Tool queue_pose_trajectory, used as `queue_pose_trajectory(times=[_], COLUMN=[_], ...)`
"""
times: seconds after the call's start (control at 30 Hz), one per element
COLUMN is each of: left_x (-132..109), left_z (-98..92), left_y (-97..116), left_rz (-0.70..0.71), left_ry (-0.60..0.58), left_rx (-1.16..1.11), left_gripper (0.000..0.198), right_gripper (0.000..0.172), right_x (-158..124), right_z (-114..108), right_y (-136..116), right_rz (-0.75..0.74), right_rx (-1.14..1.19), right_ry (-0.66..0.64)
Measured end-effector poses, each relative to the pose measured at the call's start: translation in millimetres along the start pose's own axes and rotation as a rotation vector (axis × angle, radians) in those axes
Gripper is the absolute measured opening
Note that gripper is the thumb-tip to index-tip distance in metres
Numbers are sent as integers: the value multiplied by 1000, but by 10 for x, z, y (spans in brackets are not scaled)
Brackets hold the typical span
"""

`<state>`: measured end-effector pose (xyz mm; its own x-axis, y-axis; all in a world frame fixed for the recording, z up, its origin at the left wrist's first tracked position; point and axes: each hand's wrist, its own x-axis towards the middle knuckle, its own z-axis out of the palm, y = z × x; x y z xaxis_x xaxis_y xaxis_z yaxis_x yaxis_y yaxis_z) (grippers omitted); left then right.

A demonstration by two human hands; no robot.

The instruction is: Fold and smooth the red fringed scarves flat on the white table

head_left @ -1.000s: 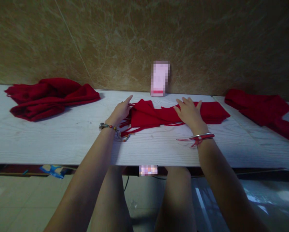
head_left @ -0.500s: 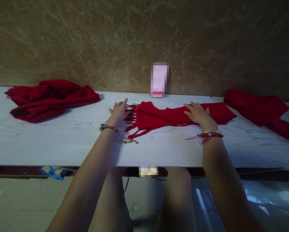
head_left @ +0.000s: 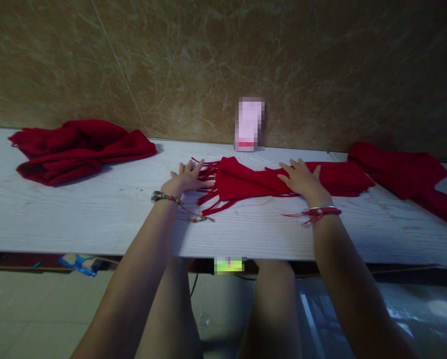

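Note:
A red fringed scarf (head_left: 242,180) lies folded lengthwise across the white wood-grain table, its tassels pointing left. My left hand (head_left: 188,178) rests at the fringe end, fingers spread over some of the tassels. On the scarf's middle lies my right hand (head_left: 303,180), palm down with its fingers apart, covering part of the cloth. The left part of the scarf is a little wrinkled and fans out; its right part is flatter and layered. A beaded bracelet circles my left wrist, and a silver bangle with red cords circles my right.
A crumpled red cloth (head_left: 77,149) lies on the table (head_left: 77,214) at the left. Another red cloth (head_left: 399,169) lies at the right, by the scarf's end. A blurred pink box (head_left: 249,124) stands against the marble wall. Below the front edge is a blue packet (head_left: 82,264).
My right hand has slid slightly left along the scarf. The fingers of my left hand have turned rightward over the tassels. The scarf appears a little further right in view.

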<state>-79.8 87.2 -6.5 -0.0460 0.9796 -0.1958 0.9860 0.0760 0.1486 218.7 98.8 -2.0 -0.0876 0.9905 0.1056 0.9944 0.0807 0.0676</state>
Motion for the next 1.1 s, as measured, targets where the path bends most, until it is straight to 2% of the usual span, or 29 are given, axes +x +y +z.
queue_pose_trajectory(times=[0.1,0.2,0.33,0.47,0.53,0.6,0.63,0.77,0.8,0.87,0.9,0.97,1.03,1.1], left_x=[-1,-15,-79,-168,-198,-205,-202,-201,-222,-297,-344,-422,-431,-342], left_z=[23,89,131,69,40,32,34,8,-18,-92,-132,-202,-248,-272], left_y=[-47,-90,-191,-409,-614,-916,-1104,-1935,-2099,-2279,-2281,-2115,-1788,-1406], left_rz=[34,163,248,208,186,160,166,89,94,189,232,297,338,378], left_ry=[-16,13,29,4,-12,-3,58,113,150,134,153,256,347,360], left_rx=[11,44,110,158,183,185,184,225,241,266,271,262,221,171], left_gripper=[73,51,47,48,48,48,48,50,53,57,58,57,55,54], right_gripper=[46,44,44,46,46,46,46,46,46,46,45,43,42,41], right_x=[31,60,61,42,39,38,38,29,26,25,28,42,61,73], right_z=[49,74,70,63,62,60,57,42,40,38,35,27,17,15], right_y=[76,127,123,117,123,125,123,106,104,103,101,82,25,-77], right_rz=[40,33,24,31,25,33,42,66,63,52,48,31,-60,-256], right_rx=[-31,-34,-35,-41,-43,-43,-43,-35,-30,-11,5,59,157,285], right_ry=[-42,-39,-44,-58,-48,-44,-47,-67,-65,-41,-19,45,115,137])
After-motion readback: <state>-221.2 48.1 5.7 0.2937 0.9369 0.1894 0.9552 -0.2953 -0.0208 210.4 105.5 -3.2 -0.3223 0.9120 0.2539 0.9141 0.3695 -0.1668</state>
